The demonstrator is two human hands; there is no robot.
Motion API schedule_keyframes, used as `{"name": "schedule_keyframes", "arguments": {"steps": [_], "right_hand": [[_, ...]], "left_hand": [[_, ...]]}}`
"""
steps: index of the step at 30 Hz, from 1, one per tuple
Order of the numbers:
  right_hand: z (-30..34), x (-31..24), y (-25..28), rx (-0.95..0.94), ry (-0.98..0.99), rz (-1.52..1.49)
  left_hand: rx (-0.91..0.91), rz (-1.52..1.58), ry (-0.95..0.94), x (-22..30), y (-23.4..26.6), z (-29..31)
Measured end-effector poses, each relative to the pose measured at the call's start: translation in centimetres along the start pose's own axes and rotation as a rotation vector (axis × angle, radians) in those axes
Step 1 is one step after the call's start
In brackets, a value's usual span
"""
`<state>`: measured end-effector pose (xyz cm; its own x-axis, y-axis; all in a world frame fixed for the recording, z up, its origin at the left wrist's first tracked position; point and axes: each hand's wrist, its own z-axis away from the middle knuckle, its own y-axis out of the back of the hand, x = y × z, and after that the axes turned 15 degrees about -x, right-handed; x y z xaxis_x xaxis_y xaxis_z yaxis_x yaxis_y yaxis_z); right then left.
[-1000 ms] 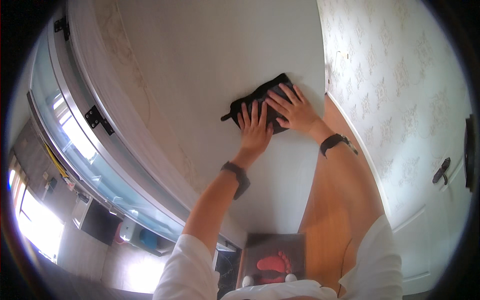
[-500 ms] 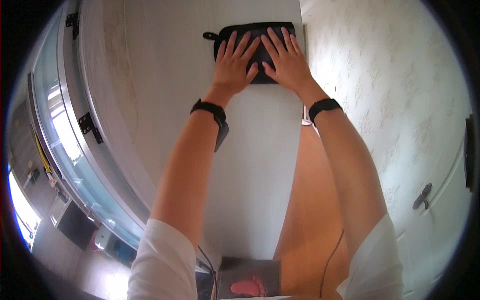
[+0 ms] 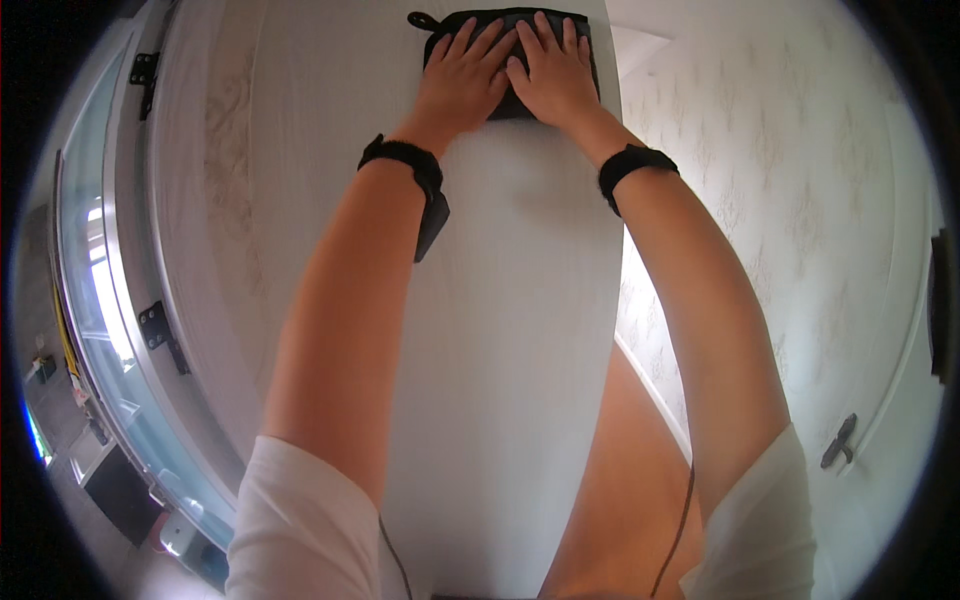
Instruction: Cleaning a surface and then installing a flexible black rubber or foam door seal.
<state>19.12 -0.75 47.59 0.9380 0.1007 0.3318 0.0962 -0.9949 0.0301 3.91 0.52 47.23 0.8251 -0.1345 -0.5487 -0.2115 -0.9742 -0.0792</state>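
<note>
A black zip-style pouch or flat case [image 3: 518,108] with a small loop at its far left corner lies flat against a pale wood-grain panel [image 3: 500,300]. My left hand [image 3: 460,88] is pressed palm down on its left half, fingers stretched out. Beside it, my right hand [image 3: 556,82] lies flat on the right half, fingers spread. The hands come close together near the pouch's middle. Neither hand grips anything. Black bands [image 3: 405,155] circle both wrists, and a dark flat piece hangs at the left one.
To the left stands a glass door [image 3: 90,260] in a metal frame with black hinges [image 3: 155,325]. A patterned pale wall [image 3: 760,170] and a white door with a dark handle [image 3: 840,442] are on the right. Orange-brown flooring [image 3: 610,480] and a thin cord [image 3: 682,520] show below.
The pouch and both hands now sit higher in the picture. My right hand has shifted closer to my left. The dark mat with a red footprint has mostly left the lower edge.
</note>
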Motion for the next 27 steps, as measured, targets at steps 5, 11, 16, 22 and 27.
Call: {"name": "schedule_keyframes", "arguments": {"steps": [5,11,16,22,27], "right_hand": [[-2.1,0.7,-0.1,0.114,0.018,0.046],[-4.9,1.1,0.6,0.083,0.013,0.169],[-4.9,1.1,0.6,0.062,-0.011,0.124],[-4.8,0.8,1.0,0.006,-0.038,0.136],[-4.6,0.6,1.5,0.022,-0.029,0.137]], "left_hand": [[-0.106,0.135,-0.041,-1.1,1.5,-2.7],[-0.072,0.044,0.002,-3.1,0.8,-5.0],[-0.067,0.032,0.027,-3.0,0.4,-5.2],[-0.054,0.081,0.032,-2.6,1.3,-5.1],[-0.045,0.090,0.030,-2.5,1.4,-5.0]]}}
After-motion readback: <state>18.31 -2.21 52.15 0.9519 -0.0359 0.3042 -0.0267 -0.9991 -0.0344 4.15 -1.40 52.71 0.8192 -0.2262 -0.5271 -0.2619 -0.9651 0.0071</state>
